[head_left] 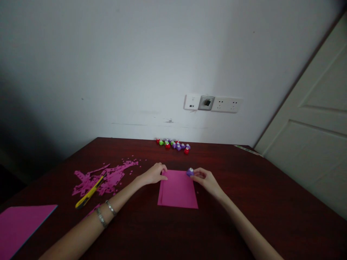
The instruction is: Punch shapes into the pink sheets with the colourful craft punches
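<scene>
A pink sheet of paper [179, 191] lies before me, with a narrow step along its left side as if folded or layered. At its far left corner, my left hand [157, 174] pinches the edge between thumb and fingers. My right hand [204, 179] grips a small purple craft paper punch [190, 172] with a white top, at the far right corner of the sheet. Whether the paper sits inside the punch's slot, I cannot tell.
Several red, green and purple punches [178, 146] stand near the wall. Left of me are pink paper scraps [114, 180] with a yellow utility knife [90, 192] on them. A larger pink sheet [24, 224] lies at the near left, a flat strip [248, 150] at the far right.
</scene>
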A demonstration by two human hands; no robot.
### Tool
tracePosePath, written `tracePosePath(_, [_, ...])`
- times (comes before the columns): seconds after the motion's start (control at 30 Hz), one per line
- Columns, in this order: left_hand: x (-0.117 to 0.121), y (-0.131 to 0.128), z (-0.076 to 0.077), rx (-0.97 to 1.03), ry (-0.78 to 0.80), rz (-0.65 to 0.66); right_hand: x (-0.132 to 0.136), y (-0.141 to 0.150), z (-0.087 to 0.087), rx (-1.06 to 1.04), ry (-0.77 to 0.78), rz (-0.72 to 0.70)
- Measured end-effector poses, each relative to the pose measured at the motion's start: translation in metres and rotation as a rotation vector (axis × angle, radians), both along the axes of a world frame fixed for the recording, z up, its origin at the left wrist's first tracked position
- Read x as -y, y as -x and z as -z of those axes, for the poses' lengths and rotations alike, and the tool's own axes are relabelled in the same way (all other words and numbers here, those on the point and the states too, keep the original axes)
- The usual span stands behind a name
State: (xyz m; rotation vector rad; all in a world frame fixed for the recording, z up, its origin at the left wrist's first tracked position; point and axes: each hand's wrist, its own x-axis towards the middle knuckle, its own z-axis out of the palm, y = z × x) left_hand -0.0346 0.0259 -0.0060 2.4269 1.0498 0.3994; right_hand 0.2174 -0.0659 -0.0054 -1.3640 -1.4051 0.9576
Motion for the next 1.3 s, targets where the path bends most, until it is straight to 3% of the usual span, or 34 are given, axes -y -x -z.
tracePosePath(0.3, [-0.001, -0.002, 0.002, 0.013, 0.014, -0.004, -0.012, -0.035, 0.012, 0.025, -0.010, 0.068])
tracePosePath(0.6, [-0.003, -0.002, 0.003, 0.080, 0.074, -0.028, -0.012, -0.033, 0.015, 0.059, -0.023, 0.082])
tracePosePath(0.8, [0.001, -0.005, 0.003, 0.179, 0.216, -0.053, -0.012, -0.032, 0.017, 0.093, -0.032, 0.113])
tracePosePath(1.03, [-0.003, -0.004, -0.001, 0.219, 0.230, -0.098, -0.009, -0.026, 0.016, 0.140, -0.070, 0.164])
tracePosePath(1.3, [-0.005, -0.006, -0.008, 0.397, 0.335, -0.088, -0.006, -0.023, 0.012, 0.171, -0.101, 0.198])
